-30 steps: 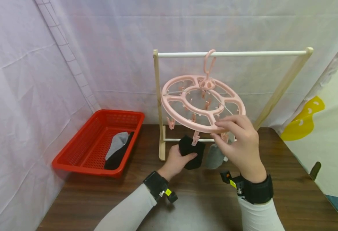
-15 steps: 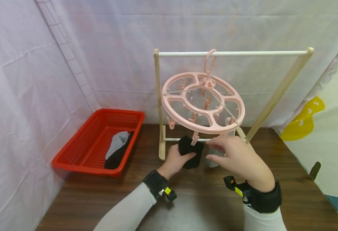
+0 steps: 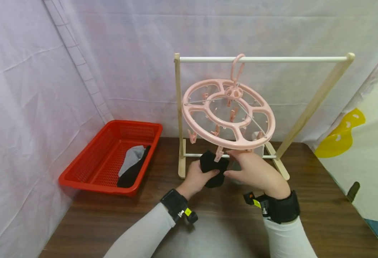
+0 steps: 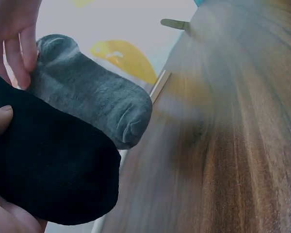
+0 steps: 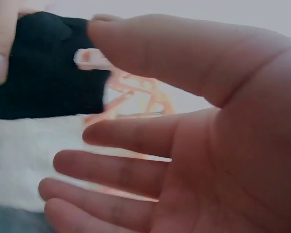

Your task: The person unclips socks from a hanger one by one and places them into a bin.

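The left hand [image 3: 193, 180] grips the black sock [image 4: 63, 160], presumably light, pliable and best held at 9 o'clock; the right hand [image 3: 257, 172], at 3 o'clock, grasps nothing, fingers extended.

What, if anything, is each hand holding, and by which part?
In the head view, the left hand grips a black fabric sock by its left side. The right hand, fingers extended, appears to hold nothing.

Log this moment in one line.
left hand: holds black sock; right hand: near sock, holding nothing; pink hanger: on rod; red basket: on table
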`<state>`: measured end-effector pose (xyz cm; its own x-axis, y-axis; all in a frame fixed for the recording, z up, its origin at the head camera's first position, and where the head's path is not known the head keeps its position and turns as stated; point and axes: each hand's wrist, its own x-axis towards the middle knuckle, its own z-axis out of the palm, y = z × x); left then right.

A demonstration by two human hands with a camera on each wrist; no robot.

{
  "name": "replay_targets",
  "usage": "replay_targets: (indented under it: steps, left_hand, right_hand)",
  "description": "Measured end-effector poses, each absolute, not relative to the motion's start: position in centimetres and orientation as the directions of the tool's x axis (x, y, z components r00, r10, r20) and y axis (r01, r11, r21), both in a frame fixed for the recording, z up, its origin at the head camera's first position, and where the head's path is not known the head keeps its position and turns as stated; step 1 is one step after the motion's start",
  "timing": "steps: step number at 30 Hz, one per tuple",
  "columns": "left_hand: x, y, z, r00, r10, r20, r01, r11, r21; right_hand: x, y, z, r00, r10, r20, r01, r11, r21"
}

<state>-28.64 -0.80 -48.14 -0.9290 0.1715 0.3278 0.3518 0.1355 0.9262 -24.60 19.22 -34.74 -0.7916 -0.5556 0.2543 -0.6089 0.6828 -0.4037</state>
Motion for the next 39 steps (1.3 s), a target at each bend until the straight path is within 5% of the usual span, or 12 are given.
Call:
replay_targets:
  steps: [20, 39]
  left_hand:
    - [-28.6, -0.8, -48.2, -0.922, 0.184, 0.340, 0.367, 0.136, 0.920]
    - [-28.6, -0.7, -48.1, -0.926, 0.198, 0.322, 0.348, 0.109, 0.931]
  right_hand:
    - [-29.0, 18.0, -38.5, -0.751, -0.491, 0.442, -0.573, 0.152, -0.805]
    - [-29.3, 16.8, -39.0, -0.713, -0.440, 0.546, -0.524, -0.182, -0.832]
